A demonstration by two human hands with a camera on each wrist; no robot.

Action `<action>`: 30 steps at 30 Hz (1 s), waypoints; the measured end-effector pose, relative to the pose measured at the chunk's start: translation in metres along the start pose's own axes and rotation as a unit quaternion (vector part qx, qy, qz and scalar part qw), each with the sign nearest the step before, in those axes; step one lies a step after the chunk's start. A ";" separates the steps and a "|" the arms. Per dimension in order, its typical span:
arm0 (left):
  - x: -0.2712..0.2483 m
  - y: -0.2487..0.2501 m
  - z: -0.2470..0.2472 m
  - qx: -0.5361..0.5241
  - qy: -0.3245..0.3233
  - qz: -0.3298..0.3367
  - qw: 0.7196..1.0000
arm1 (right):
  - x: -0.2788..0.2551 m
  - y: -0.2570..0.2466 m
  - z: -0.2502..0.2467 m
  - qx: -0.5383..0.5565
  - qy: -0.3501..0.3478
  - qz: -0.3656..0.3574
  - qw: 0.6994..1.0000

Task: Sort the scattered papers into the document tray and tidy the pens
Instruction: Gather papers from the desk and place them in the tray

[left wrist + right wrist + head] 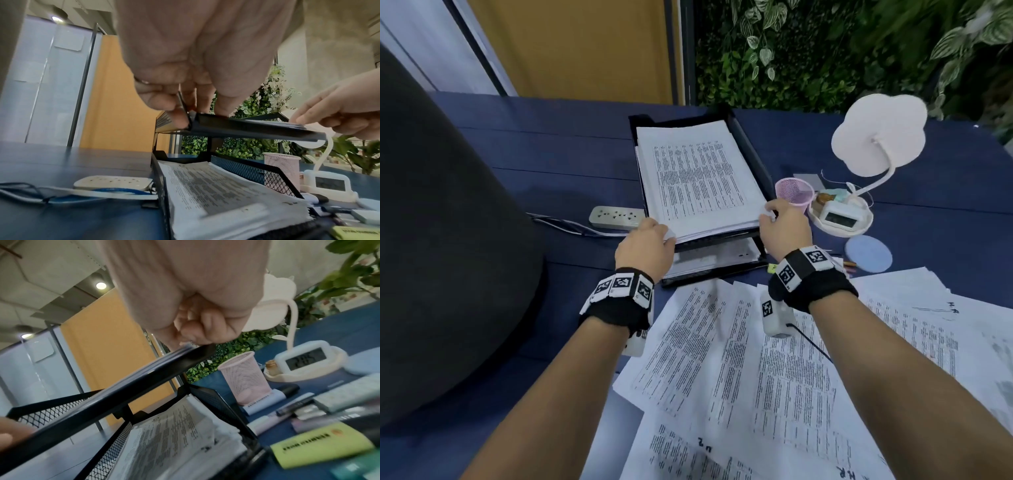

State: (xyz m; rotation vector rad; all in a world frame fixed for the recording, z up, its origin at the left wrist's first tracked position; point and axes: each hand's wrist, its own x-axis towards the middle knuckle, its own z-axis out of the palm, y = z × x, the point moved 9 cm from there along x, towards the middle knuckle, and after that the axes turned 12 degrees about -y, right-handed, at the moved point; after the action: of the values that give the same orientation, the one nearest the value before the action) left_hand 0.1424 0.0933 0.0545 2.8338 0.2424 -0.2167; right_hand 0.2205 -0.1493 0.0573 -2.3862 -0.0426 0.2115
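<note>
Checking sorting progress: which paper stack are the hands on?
The stack in the tray's top tier; left hand and right hand grip its near corners. Others lie apart.

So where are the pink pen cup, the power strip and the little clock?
pink pen cup [792, 192]: head view, on its mesh wall near the rim.
power strip [616, 217]: head view, on its socket face.
little clock [305, 360]: right wrist view, on its display.
</note>
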 end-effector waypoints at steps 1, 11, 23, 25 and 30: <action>-0.004 0.000 0.001 0.001 0.009 0.001 1.000 | -0.008 0.006 -0.002 0.014 0.006 0.000 1.000; -0.052 0.030 0.031 0.043 0.065 -0.011 0.997 | -0.085 0.138 0.011 -0.010 -0.066 0.135 0.989; -0.084 -0.019 0.150 0.001 -0.150 -0.175 0.973 | -0.154 0.229 0.025 -0.222 -0.167 0.251 0.927; -0.090 -0.040 0.156 -0.028 -0.159 -0.220 0.962 | -0.157 0.239 0.032 -0.209 -0.180 0.256 0.927; -0.084 -0.053 0.158 -0.084 -0.176 -0.233 0.953 | -0.139 0.255 0.043 -0.220 -0.175 0.289 0.915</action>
State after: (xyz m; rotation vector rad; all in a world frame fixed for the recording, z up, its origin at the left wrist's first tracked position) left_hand 0.0311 0.0840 -0.0951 2.4695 0.8038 -0.7515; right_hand 0.0687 -0.3200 -0.1269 -2.7139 0.5035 1.0013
